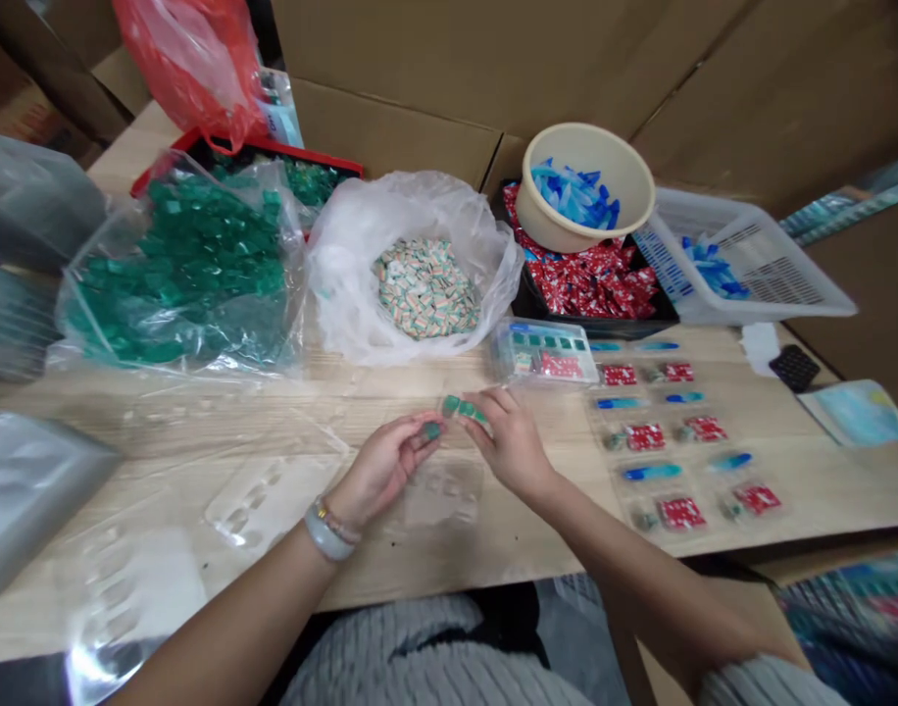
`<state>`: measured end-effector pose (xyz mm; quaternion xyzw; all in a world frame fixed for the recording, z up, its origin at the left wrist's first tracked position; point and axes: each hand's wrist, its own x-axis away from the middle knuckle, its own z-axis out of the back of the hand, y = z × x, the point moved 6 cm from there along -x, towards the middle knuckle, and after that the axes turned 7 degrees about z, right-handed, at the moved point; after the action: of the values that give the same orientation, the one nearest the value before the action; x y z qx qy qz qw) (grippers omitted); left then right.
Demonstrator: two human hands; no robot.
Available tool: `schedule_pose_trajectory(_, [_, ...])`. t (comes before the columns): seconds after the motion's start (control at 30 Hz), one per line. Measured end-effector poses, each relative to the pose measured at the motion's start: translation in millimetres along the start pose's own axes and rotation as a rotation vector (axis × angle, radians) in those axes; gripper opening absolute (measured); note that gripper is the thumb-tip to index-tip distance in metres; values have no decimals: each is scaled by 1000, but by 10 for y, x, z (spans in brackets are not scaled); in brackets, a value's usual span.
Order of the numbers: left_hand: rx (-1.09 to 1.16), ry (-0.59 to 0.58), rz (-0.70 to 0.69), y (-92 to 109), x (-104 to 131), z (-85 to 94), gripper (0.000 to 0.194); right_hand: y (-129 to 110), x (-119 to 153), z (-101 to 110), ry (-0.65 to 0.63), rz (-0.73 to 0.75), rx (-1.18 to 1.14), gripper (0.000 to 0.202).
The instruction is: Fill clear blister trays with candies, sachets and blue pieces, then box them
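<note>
My left hand [381,469], with a bracelet at its wrist, pinches a small green square piece [431,430] at its fingertips. Just beside it, my right hand [512,443] has its fingers closed around a short row of green squares [464,408]; whether these sit in a clear strip is hard to make out. Beneath both hands a clear plastic blister tray [443,495] lies on the wooden table [493,559]. To the left are more clear blister trays [269,495] with a row of moulded pockets.
At the back stand a bag of green squares [191,265], a white bag of small striped packets [426,289], a cream bucket of blue pieces [588,181], red packets [596,284] and a white basket [773,255]. Several filled trays [676,461] line the right; a filled box [544,353] adjoins them.
</note>
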<state>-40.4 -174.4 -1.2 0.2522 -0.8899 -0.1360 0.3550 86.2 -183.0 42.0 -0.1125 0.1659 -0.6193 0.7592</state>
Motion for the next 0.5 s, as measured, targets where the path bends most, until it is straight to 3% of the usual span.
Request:
schedule_pose_trajectory(0.13, [-60, 24, 40, -137, 64, -122, 27, -212, 278, -55, 93, -42, -429, 20])
schedule_pose_trajectory(0.3, [-288, 38, 24, -279, 155, -221, 48, -186, 534, -64, 118, -116, -563, 13])
schedule_pose_trajectory(0.4, [-745, 127, -261, -210, 274, -141, 46, -31, 717, 0, 169, -173, -457, 9])
schedule_pose_trajectory(0.5, [-1321, 155, -537, -257, 402, -105, 42, 2, 843, -92, 84, -120, -308, 9])
